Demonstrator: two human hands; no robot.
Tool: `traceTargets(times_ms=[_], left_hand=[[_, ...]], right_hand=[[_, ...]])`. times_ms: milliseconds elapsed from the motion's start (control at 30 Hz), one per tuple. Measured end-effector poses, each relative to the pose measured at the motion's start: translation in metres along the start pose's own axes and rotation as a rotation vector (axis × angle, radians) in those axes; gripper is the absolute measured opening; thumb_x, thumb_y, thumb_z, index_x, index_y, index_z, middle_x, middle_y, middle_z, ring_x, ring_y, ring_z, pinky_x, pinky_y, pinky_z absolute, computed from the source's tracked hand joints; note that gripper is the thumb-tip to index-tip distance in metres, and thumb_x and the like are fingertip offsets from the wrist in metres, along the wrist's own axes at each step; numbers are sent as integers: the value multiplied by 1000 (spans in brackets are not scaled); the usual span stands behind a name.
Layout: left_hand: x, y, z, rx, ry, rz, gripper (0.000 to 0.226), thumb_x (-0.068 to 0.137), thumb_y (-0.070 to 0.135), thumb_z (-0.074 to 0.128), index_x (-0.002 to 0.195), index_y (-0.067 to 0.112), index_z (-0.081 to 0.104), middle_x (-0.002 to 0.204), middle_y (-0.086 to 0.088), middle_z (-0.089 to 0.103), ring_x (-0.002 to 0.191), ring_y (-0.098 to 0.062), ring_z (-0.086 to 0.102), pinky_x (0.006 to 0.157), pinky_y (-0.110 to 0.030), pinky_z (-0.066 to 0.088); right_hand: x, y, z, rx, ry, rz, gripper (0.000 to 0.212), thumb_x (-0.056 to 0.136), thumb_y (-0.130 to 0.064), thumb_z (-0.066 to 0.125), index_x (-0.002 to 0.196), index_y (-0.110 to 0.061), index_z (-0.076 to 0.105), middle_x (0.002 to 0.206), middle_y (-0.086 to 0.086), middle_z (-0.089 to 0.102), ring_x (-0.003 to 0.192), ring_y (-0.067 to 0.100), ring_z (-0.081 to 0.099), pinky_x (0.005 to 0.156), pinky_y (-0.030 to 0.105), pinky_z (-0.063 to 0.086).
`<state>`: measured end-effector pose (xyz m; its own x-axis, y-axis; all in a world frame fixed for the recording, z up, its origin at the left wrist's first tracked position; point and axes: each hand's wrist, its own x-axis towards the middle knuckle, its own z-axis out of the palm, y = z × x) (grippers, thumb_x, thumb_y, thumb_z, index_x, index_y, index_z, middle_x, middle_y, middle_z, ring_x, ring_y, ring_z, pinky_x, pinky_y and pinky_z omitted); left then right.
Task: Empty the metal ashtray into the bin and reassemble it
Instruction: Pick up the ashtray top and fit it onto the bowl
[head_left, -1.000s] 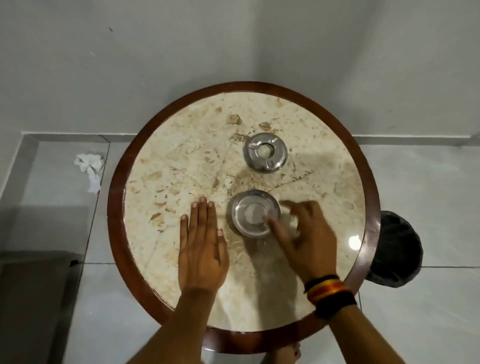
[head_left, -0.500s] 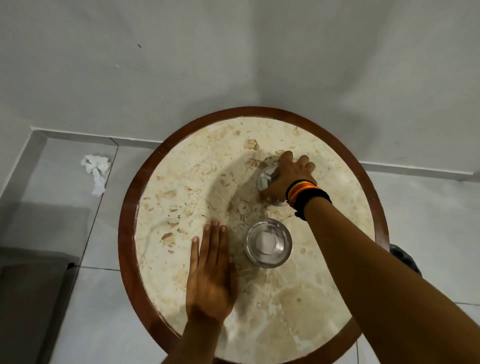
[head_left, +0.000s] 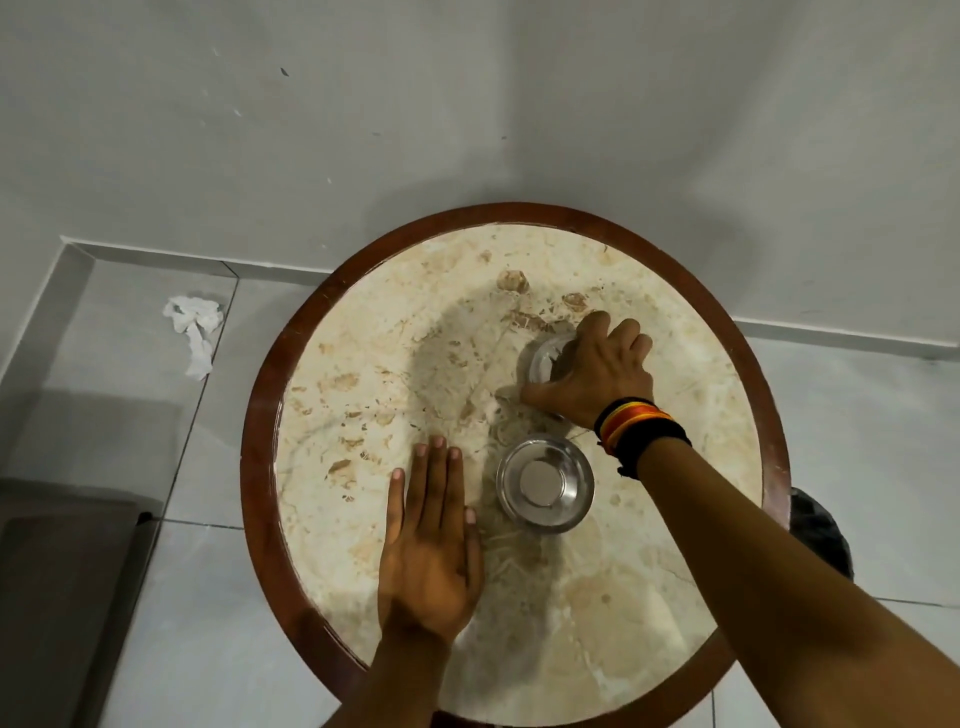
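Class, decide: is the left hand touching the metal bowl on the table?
Apart. The head view shows a strip of bare marble between the left hand, flat on the table, and the metal bowl.

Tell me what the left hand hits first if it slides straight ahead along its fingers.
Likely nothing on the table: the left hand points past the bowl, over bare marble toward the far rim and the wall.

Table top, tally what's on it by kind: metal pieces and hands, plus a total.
Metal ashtray pieces: 2, the bowl and the lid under the right hand
Hands: 2, with the left hand flat on the table
Total: 4
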<state>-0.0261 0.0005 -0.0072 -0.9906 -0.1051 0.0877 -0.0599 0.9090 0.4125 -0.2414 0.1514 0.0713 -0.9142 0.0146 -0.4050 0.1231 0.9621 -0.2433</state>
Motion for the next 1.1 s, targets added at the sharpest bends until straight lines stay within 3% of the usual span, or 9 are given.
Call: traceTargets(times_ms=[167, 333, 667, 833, 967, 1100], left_hand=[[0, 1, 0, 15, -6, -11, 63, 107, 24, 33, 166, 4, 29, 178, -14, 24, 168, -29, 16, 134, -56, 21], [-2, -2, 2, 28, -2, -7, 62, 108, 24, 36, 166, 4, 31, 177, -15, 25, 167, -29, 17, 133, -57, 23], [-2, -1, 4, 111, -9, -10, 62, 108, 25, 34, 165, 3, 31, 177, -17, 25, 166, -31, 20, 129, -59, 31], [0, 0, 2, 151, -31, -18, 62, 112, 32, 22, 166, 2, 30, 177, -18, 25, 166, -33, 21, 129, -58, 33], [2, 1, 1, 162, -52, -26, 64, 110, 33, 20, 167, 4, 27, 177, -17, 23, 166, -33, 20, 130, -59, 32], [0, 2, 1, 124, -33, -30, 64, 109, 32, 25, 167, 5, 26, 178, -16, 23, 166, -31, 18, 132, -57, 27]], right_hand=[[-33, 0, -28, 43, 88, -126, 103, 49, -72, 77, 130, -21, 38, 117, 6, 34, 113, 25, 35, 81, 38, 52], [-104, -8, -13, -222, -84, -279, 114, 48, -76, 70, 141, -22, 31, 122, 5, 33, 115, 26, 35, 88, 45, 53], [-107, -10, 22, -290, -84, -253, 114, 52, -69, 72, 144, -18, 30, 120, 6, 35, 112, 29, 38, 84, 43, 49], [-112, -3, 27, -261, -35, -258, 106, 55, -75, 68, 139, -18, 38, 119, 6, 38, 110, 28, 40, 85, 44, 49], [-115, 5, 29, -218, -9, -250, 113, 54, -77, 70, 145, -21, 33, 136, 8, 34, 123, 32, 37, 93, 48, 47], [-116, 13, 27, -139, 35, -245, 118, 57, -79, 72, 150, -22, 27, 157, 10, 23, 145, 36, 23, 105, 59, 41]])
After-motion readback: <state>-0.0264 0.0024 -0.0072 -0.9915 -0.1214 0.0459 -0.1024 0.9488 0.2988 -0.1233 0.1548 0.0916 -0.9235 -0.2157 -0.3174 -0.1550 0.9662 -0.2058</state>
